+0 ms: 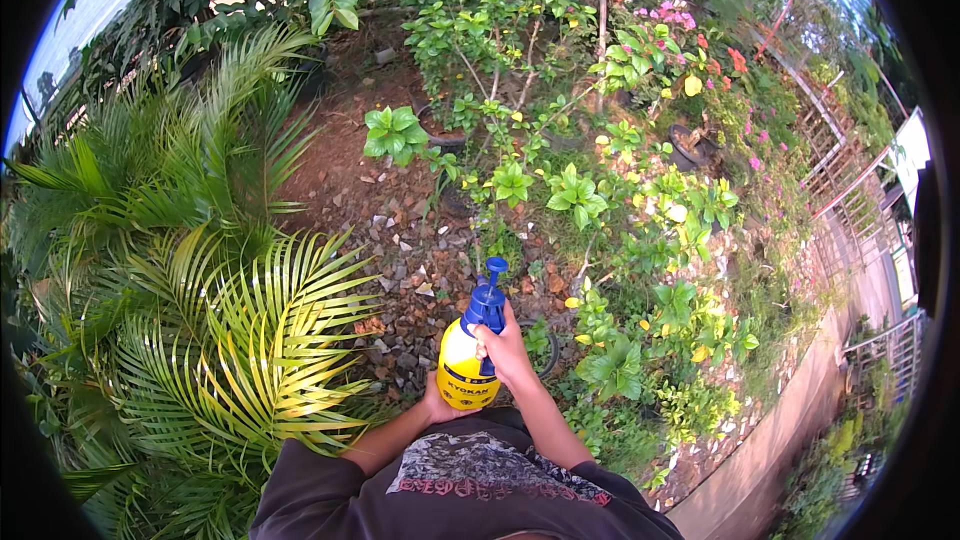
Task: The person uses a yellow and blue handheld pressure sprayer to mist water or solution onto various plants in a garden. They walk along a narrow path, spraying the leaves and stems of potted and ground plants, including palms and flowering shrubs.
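Close in front of my body is a pump spray bottle (457, 348) with a yellow tank, a blue head and a blue plunger knob standing raised at its top. My right hand (503, 345) is closed round the blue handle at the bottle's right side. Against the lower left of the yellow tank rests my left hand (437, 402), holding it from below; most of its fingers are hidden behind the tank. The bottle tilts a little, its top leaning to the right. Ahead of it stand leafy shrubs (577, 196) with yellowing leaves.
Palm fronds (270, 340) spread close on my left. Stony, reddish ground (410, 230) lies ahead. Potted plants, including a dark pot (687, 145), stand farther off near pink flowers (668, 15). A paved path (780, 430) runs along the right, beside a metal railing (890, 345).
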Action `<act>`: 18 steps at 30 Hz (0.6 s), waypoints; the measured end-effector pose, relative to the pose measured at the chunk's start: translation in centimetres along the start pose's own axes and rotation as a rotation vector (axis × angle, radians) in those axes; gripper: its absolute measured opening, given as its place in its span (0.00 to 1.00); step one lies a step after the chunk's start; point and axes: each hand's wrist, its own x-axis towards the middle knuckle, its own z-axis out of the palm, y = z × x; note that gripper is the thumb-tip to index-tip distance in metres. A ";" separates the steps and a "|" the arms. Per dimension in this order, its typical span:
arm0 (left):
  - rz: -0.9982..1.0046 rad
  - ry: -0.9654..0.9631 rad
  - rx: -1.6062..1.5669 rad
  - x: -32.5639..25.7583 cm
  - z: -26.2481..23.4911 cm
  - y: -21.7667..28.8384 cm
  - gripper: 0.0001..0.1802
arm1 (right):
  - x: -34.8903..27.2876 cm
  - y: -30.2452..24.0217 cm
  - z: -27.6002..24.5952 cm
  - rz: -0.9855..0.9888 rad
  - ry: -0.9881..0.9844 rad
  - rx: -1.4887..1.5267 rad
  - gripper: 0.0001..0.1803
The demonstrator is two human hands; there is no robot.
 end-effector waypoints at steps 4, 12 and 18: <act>0.052 0.067 0.005 -0.7 2.4 0.7 0.46 | -2.0 0.6 0.8 -0.100 0.057 -0.039 0.42; 0.495 -0.218 0.142 3.9 0.9 3.2 0.45 | -5.0 -0.5 2.7 -0.466 0.005 -0.273 0.51; 0.402 -0.136 -0.046 2.7 4.6 3.7 0.43 | -4.0 -1.7 1.8 -0.455 -0.024 -0.262 0.50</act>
